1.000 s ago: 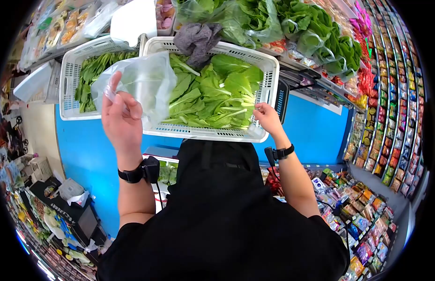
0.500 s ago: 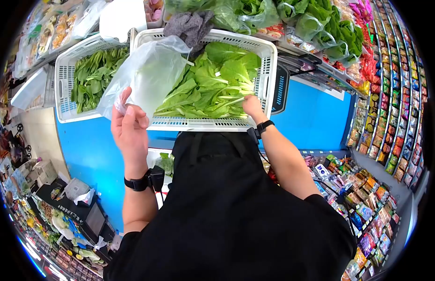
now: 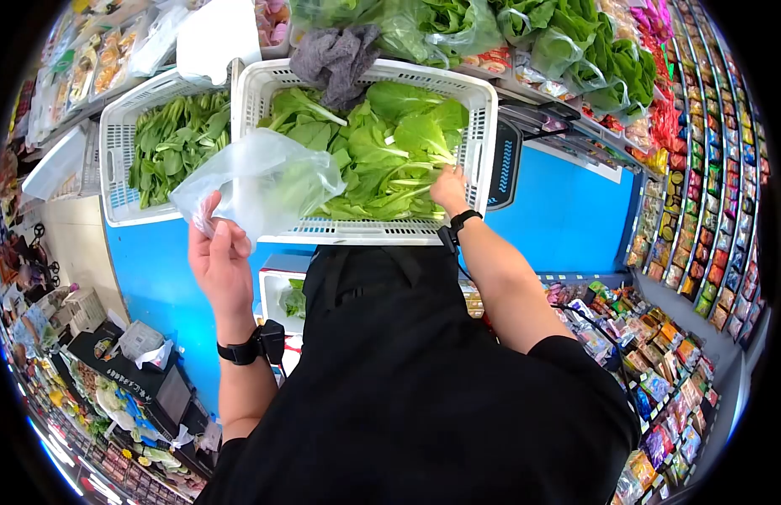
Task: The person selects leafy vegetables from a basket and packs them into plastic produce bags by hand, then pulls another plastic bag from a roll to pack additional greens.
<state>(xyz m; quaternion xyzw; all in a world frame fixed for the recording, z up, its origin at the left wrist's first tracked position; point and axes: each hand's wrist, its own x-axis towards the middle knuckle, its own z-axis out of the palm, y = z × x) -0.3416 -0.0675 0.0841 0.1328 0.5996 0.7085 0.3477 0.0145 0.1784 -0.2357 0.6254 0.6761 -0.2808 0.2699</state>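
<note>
A clear plastic bag (image 3: 277,181) hangs from my left hand (image 3: 218,257), whose fingers pinch it at the left side. The bag spreads over the front left of a white plastic crate (image 3: 365,231). Loose leafy greens (image 3: 382,151) with pale stems fill that crate. My right hand (image 3: 449,189) is at the crate's right side, its fingers curled around the stem ends of some greens. A dark grey cloth (image 3: 336,59) drapes over the crate's back rim.
Left of the crate stands another white crate (image 3: 113,181) of darker greens (image 3: 176,143). Bagged greens (image 3: 575,55) line the back. A black device with a blue pattern (image 3: 506,160) lies to the right. Snack shelves (image 3: 701,160) stand far right, packaged goods (image 3: 659,379) lower right.
The bag has dropped and sunk lower over the crate's front left, uncovering greens behind it. My left hand has shifted slightly left and down. My right hand stays at the stem ends.
</note>
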